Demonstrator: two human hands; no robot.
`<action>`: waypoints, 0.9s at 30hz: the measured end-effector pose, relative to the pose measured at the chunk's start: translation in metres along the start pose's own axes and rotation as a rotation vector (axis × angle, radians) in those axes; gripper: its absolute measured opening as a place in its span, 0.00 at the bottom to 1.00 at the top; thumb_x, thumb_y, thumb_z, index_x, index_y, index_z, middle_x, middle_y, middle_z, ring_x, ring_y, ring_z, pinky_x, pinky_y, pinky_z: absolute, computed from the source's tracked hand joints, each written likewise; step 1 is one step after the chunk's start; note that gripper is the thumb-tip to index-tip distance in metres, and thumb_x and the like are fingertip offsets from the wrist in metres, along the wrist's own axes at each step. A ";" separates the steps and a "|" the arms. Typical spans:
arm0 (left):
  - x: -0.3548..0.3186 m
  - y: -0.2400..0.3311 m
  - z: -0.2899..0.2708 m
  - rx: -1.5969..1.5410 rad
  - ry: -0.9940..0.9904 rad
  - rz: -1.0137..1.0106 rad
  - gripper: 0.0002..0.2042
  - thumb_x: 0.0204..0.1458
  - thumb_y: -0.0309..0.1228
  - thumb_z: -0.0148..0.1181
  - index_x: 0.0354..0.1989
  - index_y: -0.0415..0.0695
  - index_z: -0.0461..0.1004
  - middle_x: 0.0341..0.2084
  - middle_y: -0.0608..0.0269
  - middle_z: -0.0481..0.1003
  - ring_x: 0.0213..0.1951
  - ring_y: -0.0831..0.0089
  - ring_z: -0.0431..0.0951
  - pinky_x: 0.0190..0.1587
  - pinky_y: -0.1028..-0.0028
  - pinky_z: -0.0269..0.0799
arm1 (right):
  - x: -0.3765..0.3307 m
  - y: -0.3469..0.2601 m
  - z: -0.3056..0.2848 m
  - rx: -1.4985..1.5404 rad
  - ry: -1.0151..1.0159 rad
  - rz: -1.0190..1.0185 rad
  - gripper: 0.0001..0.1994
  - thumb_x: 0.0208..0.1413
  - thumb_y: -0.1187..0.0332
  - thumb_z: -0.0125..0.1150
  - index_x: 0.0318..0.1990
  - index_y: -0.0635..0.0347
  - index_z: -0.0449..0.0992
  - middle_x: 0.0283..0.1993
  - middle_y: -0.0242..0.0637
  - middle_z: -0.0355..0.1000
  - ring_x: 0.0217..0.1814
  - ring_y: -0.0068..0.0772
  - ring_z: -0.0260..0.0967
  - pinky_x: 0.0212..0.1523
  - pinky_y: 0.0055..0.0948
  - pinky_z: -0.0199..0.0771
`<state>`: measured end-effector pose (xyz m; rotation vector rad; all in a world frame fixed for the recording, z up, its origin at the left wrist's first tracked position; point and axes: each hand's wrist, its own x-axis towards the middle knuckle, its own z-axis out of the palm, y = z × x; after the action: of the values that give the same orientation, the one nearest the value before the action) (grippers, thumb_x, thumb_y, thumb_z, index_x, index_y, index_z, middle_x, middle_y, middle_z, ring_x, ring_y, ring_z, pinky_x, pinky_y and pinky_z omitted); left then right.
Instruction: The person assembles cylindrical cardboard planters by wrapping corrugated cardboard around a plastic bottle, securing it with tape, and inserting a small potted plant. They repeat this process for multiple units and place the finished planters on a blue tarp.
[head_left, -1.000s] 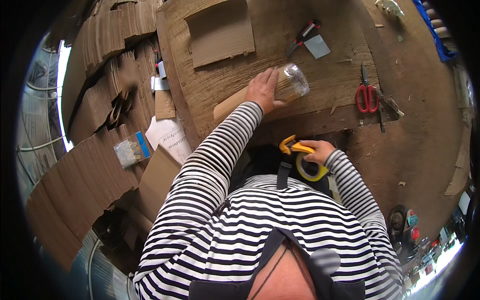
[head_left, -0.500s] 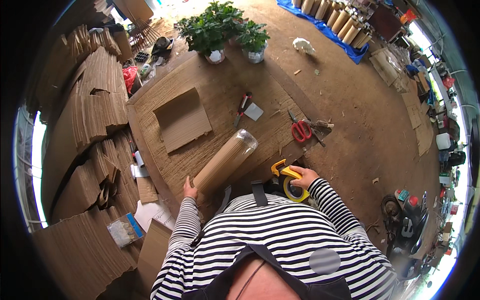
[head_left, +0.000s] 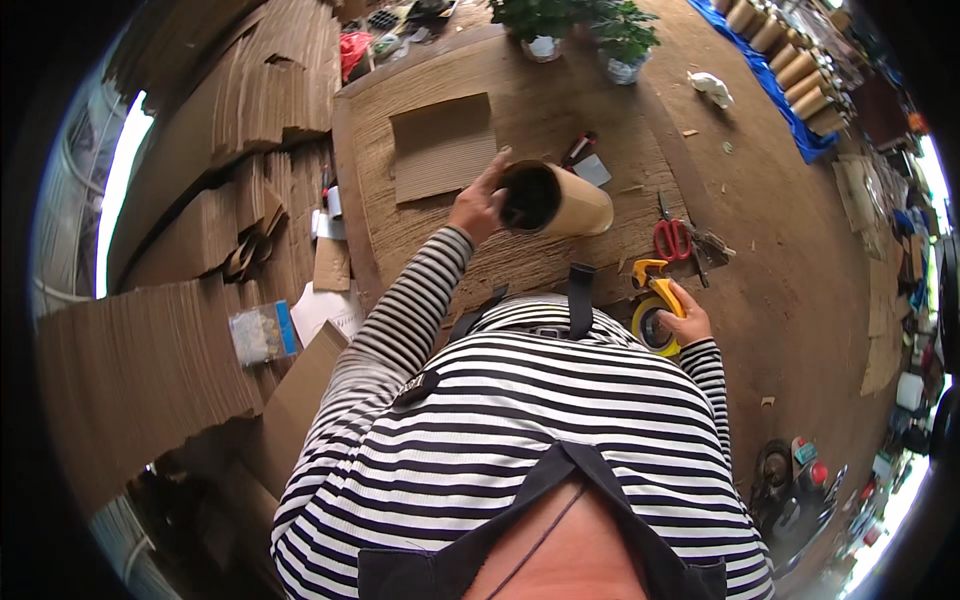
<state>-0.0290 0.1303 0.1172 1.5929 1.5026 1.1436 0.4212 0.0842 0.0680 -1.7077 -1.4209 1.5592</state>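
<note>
My left hand (head_left: 480, 203) grips a brown cardboard tube (head_left: 580, 203) by the rim of its open end. That end is raised and turned toward me, showing a dark hollow inside; the far end slants down over the table to the right. In my right hand (head_left: 688, 318) is a yellow tape dispenser (head_left: 663, 292) with a roll of tape in it, held low beside my body at the table's near edge. Red-handled scissors (head_left: 673, 238) lie just beyond it. A sheet of corrugated cardboard (head_left: 443, 150) rests on the table past my left hand.
Behind the tube lie a utility knife (head_left: 578, 150) and a white card (head_left: 592, 170). Potted plants (head_left: 622, 45) stand at the table's far edge. Stacked cardboard (head_left: 150, 350) crowds the left. Several tubes (head_left: 795, 70) lie on a blue sheet at far right, near a white animal (head_left: 711, 88).
My left hand has swung the tube up and away from me, turning its open end toward me. The right hand still holds the tape dispenser. The whole view has shifted.
</note>
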 end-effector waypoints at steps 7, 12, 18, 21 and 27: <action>0.047 0.067 0.030 0.355 -0.114 -0.111 0.22 0.59 0.24 0.52 0.64 0.44 0.65 0.54 0.50 0.75 0.55 0.57 0.76 0.59 0.66 0.71 | 0.010 0.005 -0.018 0.052 -0.036 -0.024 0.35 0.47 0.74 0.69 0.66 0.63 0.66 0.62 0.42 0.70 0.60 0.30 0.70 0.60 0.25 0.68; 0.066 0.090 0.070 0.370 -0.078 -0.129 0.19 0.61 0.32 0.49 0.61 0.52 0.68 0.50 0.48 0.76 0.51 0.49 0.77 0.53 0.58 0.73 | 0.026 -0.001 -0.042 -0.093 0.006 -0.170 0.36 0.44 0.68 0.70 0.65 0.58 0.68 0.57 0.46 0.74 0.57 0.35 0.73 0.59 0.29 0.70; 0.080 0.101 0.090 0.537 -0.067 -0.182 0.20 0.64 0.39 0.47 0.64 0.58 0.63 0.50 0.48 0.76 0.50 0.48 0.77 0.52 0.56 0.72 | 0.053 -0.020 -0.052 -0.302 0.017 -0.235 0.36 0.44 0.60 0.72 0.65 0.49 0.69 0.47 0.51 0.75 0.48 0.47 0.74 0.54 0.35 0.73; 0.092 0.121 0.098 0.633 -0.203 -0.250 0.28 0.63 0.47 0.50 0.69 0.52 0.54 0.53 0.45 0.74 0.53 0.47 0.75 0.54 0.58 0.71 | 0.066 -0.018 -0.063 -0.212 0.038 -0.278 0.36 0.44 0.59 0.72 0.65 0.46 0.68 0.47 0.51 0.74 0.48 0.46 0.74 0.54 0.35 0.73; 0.090 0.130 0.098 0.655 -0.363 -0.358 0.44 0.58 0.36 0.60 0.74 0.45 0.33 0.59 0.34 0.66 0.59 0.42 0.70 0.62 0.60 0.66 | 0.089 -0.035 -0.084 -0.292 0.030 -0.180 0.36 0.45 0.58 0.71 0.66 0.41 0.67 0.44 0.49 0.73 0.48 0.45 0.74 0.53 0.35 0.74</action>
<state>0.1093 0.2133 0.2090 1.7092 1.9052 0.1404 0.4698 0.2014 0.0784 -1.6953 -1.8035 1.2748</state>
